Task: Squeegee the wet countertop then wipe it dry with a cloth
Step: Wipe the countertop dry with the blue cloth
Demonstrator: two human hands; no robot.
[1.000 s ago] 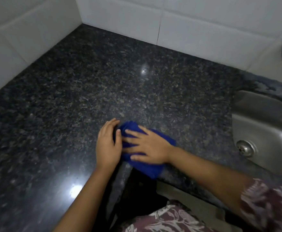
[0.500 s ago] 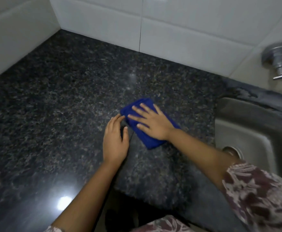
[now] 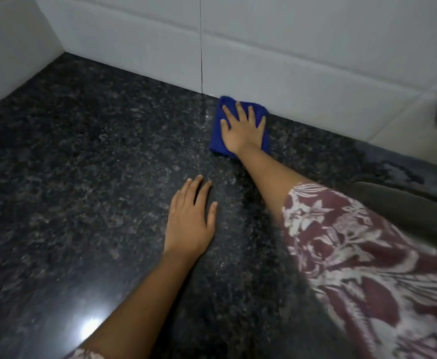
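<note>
your right hand [image 3: 242, 130] lies flat on the cloth [image 3: 218, 137], fingers spread, palm pressing it down onto the counter [image 3: 82, 164]; it is not gripping the cloth, just resting open on top. the cloth is blue, folded into a small pad, and sits at the back of the counter, its far edge touching the foot of the wall [image 3: 303, 60]. your right arm stretches forward across the counter, with a patterned maroon and white sleeve [image 3: 354, 255] covering it from the elbow back.

your left hand [image 3: 190, 224] is flat on the bare stone, fingers together and pointing away from you, holding nothing. it lies nearer to you than the cloth and a little to the left, well apart from it.

the counter is dark speckled granite, polished enough to throw back a bright spot of light [image 3: 90, 326] near your left forearm. a paler, hazy streak runs along the stone from the cloth toward you, between your two arms. the stone looks duller and blotchy on the right, near the back edge.

the wall is white tile, meeting a second tiled wall [image 3: 10, 47] at the left to form a corner. a dark grout line [image 3: 201, 47] runs straight down the back wall to just left of the cloth. at the far right a blurred grey shape shows on the wall; you cannot tell what it is.
</note>
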